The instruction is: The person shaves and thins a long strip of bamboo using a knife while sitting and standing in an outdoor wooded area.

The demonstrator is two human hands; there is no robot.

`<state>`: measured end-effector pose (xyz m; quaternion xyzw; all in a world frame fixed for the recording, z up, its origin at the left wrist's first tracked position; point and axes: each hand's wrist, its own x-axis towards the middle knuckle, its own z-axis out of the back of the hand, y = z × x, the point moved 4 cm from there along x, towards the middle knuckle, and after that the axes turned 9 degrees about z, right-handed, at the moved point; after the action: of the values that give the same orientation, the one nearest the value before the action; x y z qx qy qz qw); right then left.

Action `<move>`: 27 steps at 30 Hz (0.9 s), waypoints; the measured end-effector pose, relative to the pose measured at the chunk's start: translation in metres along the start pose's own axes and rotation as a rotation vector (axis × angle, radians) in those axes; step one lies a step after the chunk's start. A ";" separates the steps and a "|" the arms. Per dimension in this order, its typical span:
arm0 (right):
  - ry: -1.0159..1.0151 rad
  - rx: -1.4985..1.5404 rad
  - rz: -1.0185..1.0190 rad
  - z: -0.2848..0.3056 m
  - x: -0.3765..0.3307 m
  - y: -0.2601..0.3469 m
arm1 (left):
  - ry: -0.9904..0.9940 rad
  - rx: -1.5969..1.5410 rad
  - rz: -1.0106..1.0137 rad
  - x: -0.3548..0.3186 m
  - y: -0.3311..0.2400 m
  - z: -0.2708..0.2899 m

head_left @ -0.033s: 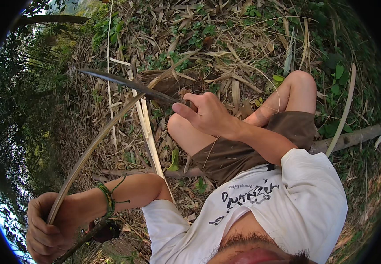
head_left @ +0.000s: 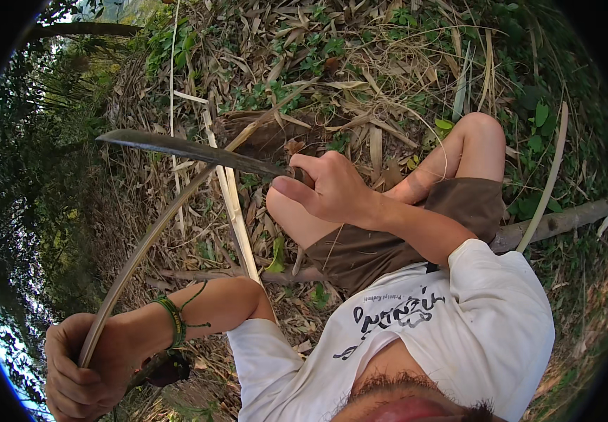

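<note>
My left hand, at the lower left, is closed around one end of a long, curved wooden or bamboo strip. The strip bows up and right, its far end reaching a short piece of log on the ground. In front of my knees, my right hand grips the short handle of a machete. Its long dark blade points left and crosses the strip near the log, where it seems to touch it. Whether the edge has bitten into the strip, I cannot tell.
Pale split strips lie on the leaf litter between my arms. A thin pole lies on the ground at the right, with a curved green strip across it. Dry leaves and low plants surround my crossed legs. Dense foliage stands at the left.
The machete blade has swung a little, its tip now farther left and lower, with more of its flat side showing. My left hand has shifted slightly right and down with the strip.
</note>
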<state>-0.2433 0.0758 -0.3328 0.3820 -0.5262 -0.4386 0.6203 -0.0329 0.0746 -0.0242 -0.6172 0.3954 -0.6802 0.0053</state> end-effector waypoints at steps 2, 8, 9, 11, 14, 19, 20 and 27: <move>-0.068 -0.026 -0.103 -0.001 -0.003 -0.024 | 0.015 -0.043 -0.024 -0.003 -0.004 -0.002; -0.086 -0.037 -0.241 0.003 0.001 -0.060 | 0.004 -0.028 0.022 -0.010 -0.001 -0.011; -0.060 -0.031 -0.149 0.005 0.004 -0.041 | 0.001 -0.024 0.016 -0.010 0.000 -0.013; -0.011 -0.009 0.022 0.004 -0.005 -0.002 | 0.035 -0.030 0.021 -0.007 0.000 -0.021; -0.097 -0.016 -0.067 -0.001 -0.015 -0.055 | 0.038 -0.010 0.025 -0.011 -0.002 -0.021; -0.072 -0.260 -0.559 0.054 -0.013 -0.237 | 0.069 -0.069 -0.006 -0.009 0.002 -0.033; -0.021 -0.233 -0.604 0.050 -0.005 -0.227 | 0.069 -0.049 -0.006 -0.012 0.002 -0.037; 0.052 -0.045 -0.162 0.007 0.006 -0.118 | 0.019 -0.028 0.026 -0.008 -0.002 -0.025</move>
<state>-0.2665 0.0320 -0.4405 0.4203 -0.4675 -0.4890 0.6047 -0.0514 0.0931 -0.0277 -0.6054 0.4130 -0.6803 0.0017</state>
